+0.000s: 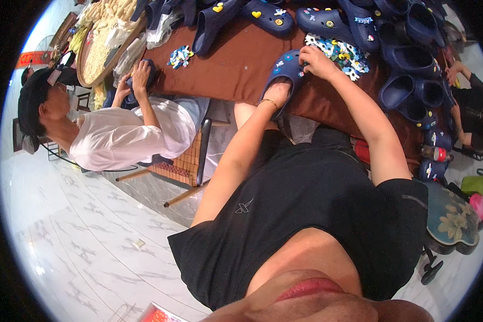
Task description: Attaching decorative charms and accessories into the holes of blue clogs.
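A navy blue clog with small blue and white charms on its upper is held at the near edge of the brown-covered table. My left hand, with a bracelet at the wrist, reaches into its opening and holds it; the fingers are hidden inside. Against the right side of the clog's toe, my right hand has its fingers pinched together; whatever is between them is too small to make out. Just beyond and right of that hand lies a pile of white, blue and yellow shoe charms.
Several navy clogs line the table's far side and crowd its right end. A smaller charm pile lies left. At left, a seated person handles another dark clog. A round tray stands beyond; another person is at right.
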Demonstrator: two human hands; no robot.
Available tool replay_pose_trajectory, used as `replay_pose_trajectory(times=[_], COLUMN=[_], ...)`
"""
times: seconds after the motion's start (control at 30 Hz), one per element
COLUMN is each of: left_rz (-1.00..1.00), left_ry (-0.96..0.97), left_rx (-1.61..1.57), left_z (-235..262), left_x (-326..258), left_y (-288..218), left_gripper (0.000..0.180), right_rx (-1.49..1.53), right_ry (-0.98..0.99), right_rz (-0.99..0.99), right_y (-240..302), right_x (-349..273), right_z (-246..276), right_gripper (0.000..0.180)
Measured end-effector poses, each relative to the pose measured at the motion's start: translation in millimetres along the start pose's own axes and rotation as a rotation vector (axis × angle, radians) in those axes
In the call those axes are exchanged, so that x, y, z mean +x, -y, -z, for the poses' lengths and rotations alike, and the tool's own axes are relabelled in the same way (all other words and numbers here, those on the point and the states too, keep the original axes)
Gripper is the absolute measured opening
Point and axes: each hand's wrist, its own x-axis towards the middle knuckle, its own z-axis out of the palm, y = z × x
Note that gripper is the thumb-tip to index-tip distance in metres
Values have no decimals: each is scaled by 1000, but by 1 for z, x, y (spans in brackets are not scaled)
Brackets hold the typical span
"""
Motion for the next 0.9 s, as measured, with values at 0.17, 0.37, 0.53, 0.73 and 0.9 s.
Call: replay_pose_trajectory(times=[0.17, 0.37, 0.53, 0.73, 0.9], left_rz=[2, -34, -73, -37, 32], left_ry=[18, -50, -127, -73, 19], left_rx=[29, -69, -81, -43, -39], left_z=[-13, -22, -28, -9, -3], left_x=[2, -12, -3, -3, -1], left_y=[11, 2, 15, 11, 0], left_gripper=[23, 24, 22, 24, 28], right_rx=[68, 65, 70, 70, -146], right_ry=[6, -207, -226, -14, 453], right_rz=[-40, -72, -127, -39, -58], right_y=[-3, 22, 18, 13, 36], right_x=[10, -21, -16, 30, 52], right_z=[-11, -16, -24, -15, -16], right_gripper=[18, 20, 13, 31, 44])
